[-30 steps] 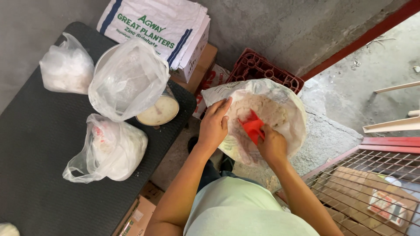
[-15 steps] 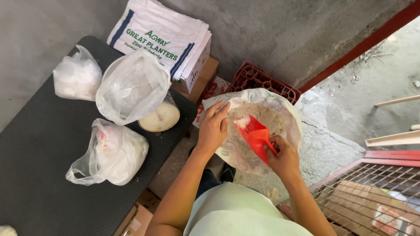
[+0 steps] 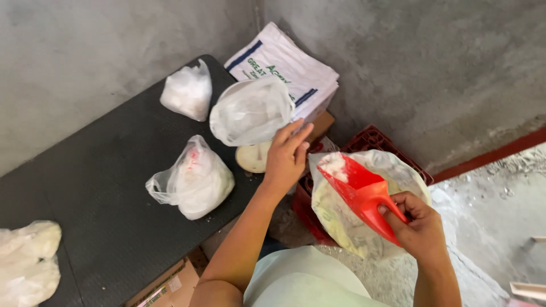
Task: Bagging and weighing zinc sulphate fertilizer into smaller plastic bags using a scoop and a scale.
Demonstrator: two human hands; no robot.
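Low in the frame, right of centre, the right hand point(image 3: 420, 227) has its fingers wrapped around the handle of a red plastic scoop point(image 3: 358, 190), a little white powder sitting at its far tip, poised over the open sack point(image 3: 341, 227) of pale meal at centre right. Keeping the scoop level and bringing it squarely over a bag's mouth would likely avoid spills. Left of it, the left hand point(image 3: 286, 156) reaches with fingers spread and empty toward an inflated clear bag point(image 3: 251, 111) above a round scale point(image 3: 254, 158). On the black table point(image 3: 102, 187), knotted bags point(image 3: 196, 179) hold white powder; folded woven sacks point(image 3: 284, 65) lie against the upper wall.
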